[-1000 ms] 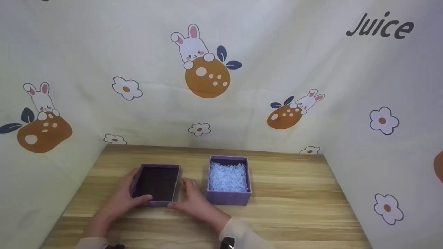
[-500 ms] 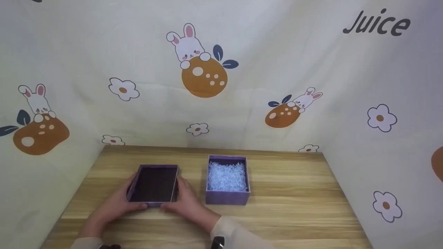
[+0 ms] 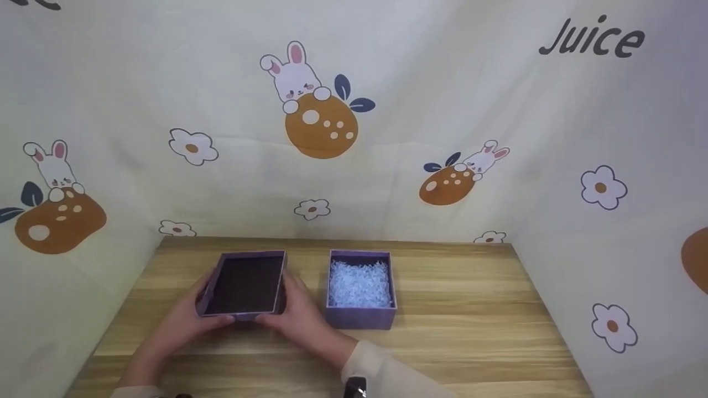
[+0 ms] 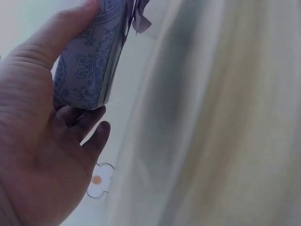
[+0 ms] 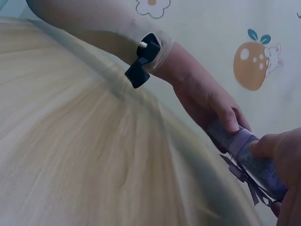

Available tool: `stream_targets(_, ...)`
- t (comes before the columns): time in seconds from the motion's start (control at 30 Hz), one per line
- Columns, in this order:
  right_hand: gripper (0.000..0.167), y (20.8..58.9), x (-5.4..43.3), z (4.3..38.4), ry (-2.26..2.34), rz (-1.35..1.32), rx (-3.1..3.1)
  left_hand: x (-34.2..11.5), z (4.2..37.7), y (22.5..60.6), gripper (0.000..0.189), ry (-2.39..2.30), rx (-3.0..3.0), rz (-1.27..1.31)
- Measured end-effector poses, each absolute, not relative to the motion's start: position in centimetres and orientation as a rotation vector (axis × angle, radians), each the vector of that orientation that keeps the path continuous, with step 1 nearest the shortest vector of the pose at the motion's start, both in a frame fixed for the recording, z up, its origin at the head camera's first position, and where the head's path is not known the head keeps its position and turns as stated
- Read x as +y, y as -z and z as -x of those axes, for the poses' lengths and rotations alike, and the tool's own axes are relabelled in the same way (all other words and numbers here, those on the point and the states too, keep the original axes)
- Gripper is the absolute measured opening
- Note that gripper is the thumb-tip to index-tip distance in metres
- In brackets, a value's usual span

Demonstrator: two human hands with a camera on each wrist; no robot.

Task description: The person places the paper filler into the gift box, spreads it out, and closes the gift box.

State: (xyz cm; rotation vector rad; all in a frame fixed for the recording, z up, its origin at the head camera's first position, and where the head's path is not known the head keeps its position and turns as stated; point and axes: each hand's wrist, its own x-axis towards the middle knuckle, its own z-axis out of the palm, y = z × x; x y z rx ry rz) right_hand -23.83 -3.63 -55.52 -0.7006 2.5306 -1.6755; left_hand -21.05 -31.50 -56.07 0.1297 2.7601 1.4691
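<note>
A purple box lid (image 3: 246,284) with a dark inside faces open side up, raised off the table and slightly tilted. My left hand (image 3: 182,312) grips its left side and my right hand (image 3: 304,318) its right, both thumbs along the near edge. Close up in the left wrist view, the lid's side (image 4: 87,70) carries a paisley pattern, with the left hand (image 4: 37,127) round one end. Beneath the lid, a ribbon bow (image 5: 237,173) hangs in the right wrist view. To the right stands the matching purple box (image 3: 361,319), filled with pale blue shredded paper (image 3: 359,284).
The wood-grain table (image 3: 459,331) extends to the right of the box and in front of it. A pale cloth (image 3: 387,166) printed with rabbits, oranges and flowers walls off the back and both sides.
My right hand has closed in on the lid's right side and grips it. Both hands have since lifted the lid and tipped it slightly. The box stays where it was.
</note>
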Motion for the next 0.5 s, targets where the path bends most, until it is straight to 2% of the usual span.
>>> stream_targets(0.27, 0.104, 52.9, -2.4, 22.4, 1.757, 0.689, 2.458, -30.5, 20.1, 54.1, 0.123, -1.541, 2.785, -0.129)
stream_targets(0.5, 0.106, 50.9, 0.8, 22.1, 1.715, 0.709, 2.47, -28.3, 20.2, 52.8, 0.124, -1.599, 2.779, -0.15)
